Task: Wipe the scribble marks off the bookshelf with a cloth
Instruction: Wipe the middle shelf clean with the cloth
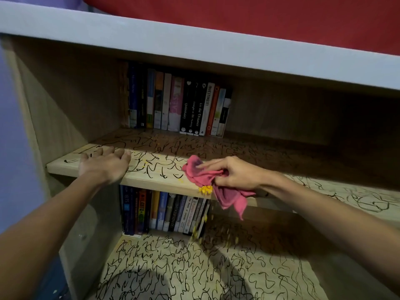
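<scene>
Grips crumpled pink fabric cloth (200, 174) in right hand (236, 173), fingers curled round the bunch, forefinger laid along the top, probably to press it down. Holds cloth at front edge of light wooden middle shelf (151, 181), among black scribble marks (151, 167), tail hanging over. Rests left hand (104, 164) flat, fingers spread, on shelf, likely as brace. Shows small yellow crumbs (205, 189) at the edge.

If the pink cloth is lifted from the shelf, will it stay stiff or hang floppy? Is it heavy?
The pink cloth is probably floppy: its free corner droops below the shelf edge from the right hand. Likely light too: it bunches within one loose grip.
</scene>
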